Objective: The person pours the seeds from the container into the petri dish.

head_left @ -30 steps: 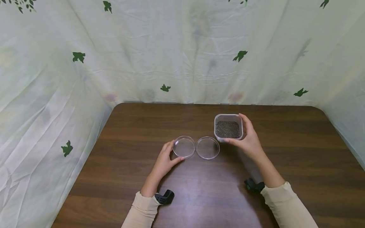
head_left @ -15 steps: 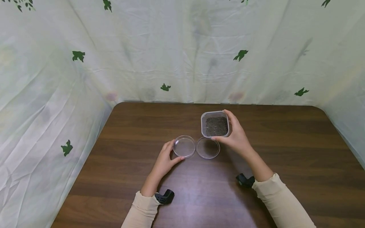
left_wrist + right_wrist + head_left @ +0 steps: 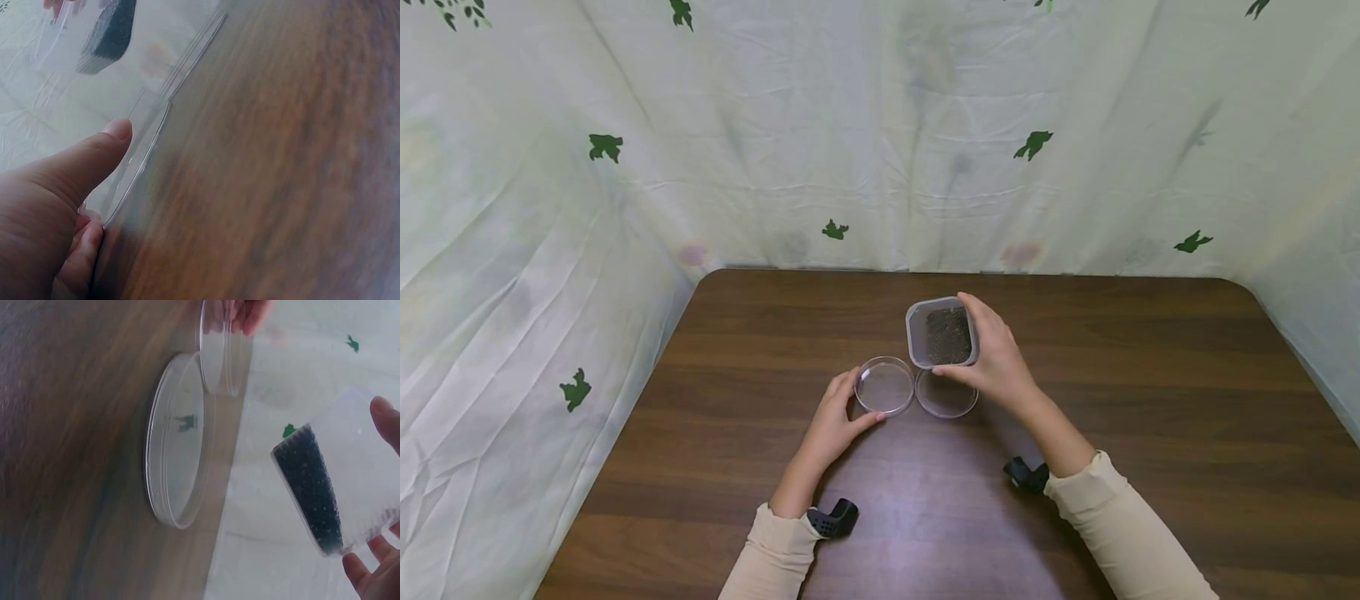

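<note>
Two clear round petri dishes stand side by side on the table in the head view. My left hand (image 3: 831, 429) holds the left petri dish (image 3: 884, 387) by its rim between thumb and fingers. Just behind and above the right petri dish (image 3: 947, 400), my right hand (image 3: 1000, 362) grips a clear square plastic tub (image 3: 917, 337). Dark fine granules (image 3: 949, 335) cover the tub's bottom and bank toward its right side. The right wrist view shows the tub (image 3: 359, 450) raised off the table and tilted, apart from the right dish (image 3: 178, 444).
The brown wooden table (image 3: 737, 350) has rounded far corners. A pale curtain (image 3: 880, 125) with green leaf shapes hangs behind it and along its sides. Black wrist cameras (image 3: 835, 518) sit on both forearms, over cream sleeves.
My right hand has carried the tub leftward from right of the dishes to behind the right dish, tilting it more. The granules have shifted toward the tub's right side. My left hand stays still.
</note>
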### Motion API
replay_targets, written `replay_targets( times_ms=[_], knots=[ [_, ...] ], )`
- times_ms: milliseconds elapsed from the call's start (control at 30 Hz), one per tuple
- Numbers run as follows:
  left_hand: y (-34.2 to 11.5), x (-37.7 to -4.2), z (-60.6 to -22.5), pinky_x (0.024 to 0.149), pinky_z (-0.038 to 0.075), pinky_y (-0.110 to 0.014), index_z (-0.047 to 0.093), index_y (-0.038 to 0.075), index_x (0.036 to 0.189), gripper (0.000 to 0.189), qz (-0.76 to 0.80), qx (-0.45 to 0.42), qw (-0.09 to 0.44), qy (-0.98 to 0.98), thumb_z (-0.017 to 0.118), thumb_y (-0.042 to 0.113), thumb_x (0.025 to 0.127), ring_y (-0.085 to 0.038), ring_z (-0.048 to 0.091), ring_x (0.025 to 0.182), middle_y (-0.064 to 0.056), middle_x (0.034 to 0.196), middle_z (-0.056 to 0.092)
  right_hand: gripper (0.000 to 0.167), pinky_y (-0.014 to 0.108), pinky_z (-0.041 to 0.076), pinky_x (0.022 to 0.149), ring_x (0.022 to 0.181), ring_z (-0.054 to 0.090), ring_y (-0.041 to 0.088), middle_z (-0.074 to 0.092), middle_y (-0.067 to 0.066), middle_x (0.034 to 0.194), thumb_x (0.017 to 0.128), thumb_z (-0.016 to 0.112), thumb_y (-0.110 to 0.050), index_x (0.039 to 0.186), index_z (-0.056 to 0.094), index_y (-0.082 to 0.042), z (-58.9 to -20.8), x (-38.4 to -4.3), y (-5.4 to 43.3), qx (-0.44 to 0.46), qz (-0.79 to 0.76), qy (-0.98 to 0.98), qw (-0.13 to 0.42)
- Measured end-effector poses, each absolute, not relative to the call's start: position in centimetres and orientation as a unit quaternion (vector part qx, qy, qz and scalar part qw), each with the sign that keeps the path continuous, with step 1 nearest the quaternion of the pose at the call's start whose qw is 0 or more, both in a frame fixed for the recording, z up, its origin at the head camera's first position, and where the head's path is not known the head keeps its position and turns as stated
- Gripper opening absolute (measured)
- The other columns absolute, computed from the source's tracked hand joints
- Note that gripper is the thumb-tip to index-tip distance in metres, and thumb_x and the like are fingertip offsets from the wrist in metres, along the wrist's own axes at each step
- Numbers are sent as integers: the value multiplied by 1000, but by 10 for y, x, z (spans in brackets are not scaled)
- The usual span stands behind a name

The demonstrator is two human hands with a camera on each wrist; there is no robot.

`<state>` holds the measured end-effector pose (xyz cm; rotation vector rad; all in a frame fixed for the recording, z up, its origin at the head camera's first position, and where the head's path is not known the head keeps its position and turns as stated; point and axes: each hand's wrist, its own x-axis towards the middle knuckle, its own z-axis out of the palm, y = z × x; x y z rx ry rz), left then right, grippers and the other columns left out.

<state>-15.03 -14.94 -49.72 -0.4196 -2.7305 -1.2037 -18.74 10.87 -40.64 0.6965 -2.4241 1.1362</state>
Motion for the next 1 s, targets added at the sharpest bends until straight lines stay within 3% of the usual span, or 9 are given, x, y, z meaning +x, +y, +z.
replay_targets(
  times_ms=[267,1000],
  knots=[
    [-150,-150,-497,96,33,-45,36,-4,134,82,-400,-140,64,-903,76,30,71,-32,39,117,-20,129,41,102,52,29,92,125,31,27,37,14,135,54,87,-25,136,31,-3,-409,-187,97,272,359,-872,194],
    [-148,-150,-495,96,32,-43,37,-6,133,81,-404,-139,66,-902,77,28,71,-31,41,116,-21,127,42,98,51,26,97,125,30,29,36,12,136,57,86,-26,135,32,-4,-421,-190,78,321,261,-886,207]
  ],
)
